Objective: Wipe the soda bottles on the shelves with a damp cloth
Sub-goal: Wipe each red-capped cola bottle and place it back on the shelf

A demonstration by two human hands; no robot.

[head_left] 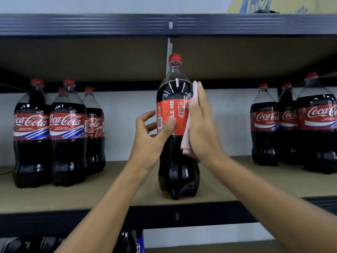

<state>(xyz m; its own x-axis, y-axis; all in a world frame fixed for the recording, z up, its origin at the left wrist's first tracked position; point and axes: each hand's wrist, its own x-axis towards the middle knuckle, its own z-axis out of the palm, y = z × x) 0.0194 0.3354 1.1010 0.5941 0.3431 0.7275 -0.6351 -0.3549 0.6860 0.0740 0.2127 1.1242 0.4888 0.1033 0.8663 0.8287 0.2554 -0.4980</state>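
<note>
A 1.5 L cola bottle (pixel 176 161) with a red cap and red label stands upright near the front edge of the brown shelf board (pixel 109 194), in the centre of the head view. My left hand (pixel 151 136) holds its left side, thumb on the label and fingers curled toward the back. With straight fingers, my right hand (pixel 202 128) presses a folded pink cloth (pixel 187 141) flat against the bottle's right side, from the shoulder down past the label.
Several cola bottles (pixel 67 134) stand grouped at the left and more cola bottles (pixel 317 125) at the right. Bare board lies on both sides of the middle bottle. A dark upper shelf beam (pixel 109 24) runs overhead. Dark bottle tops (pixel 127 241) show on the shelf below.
</note>
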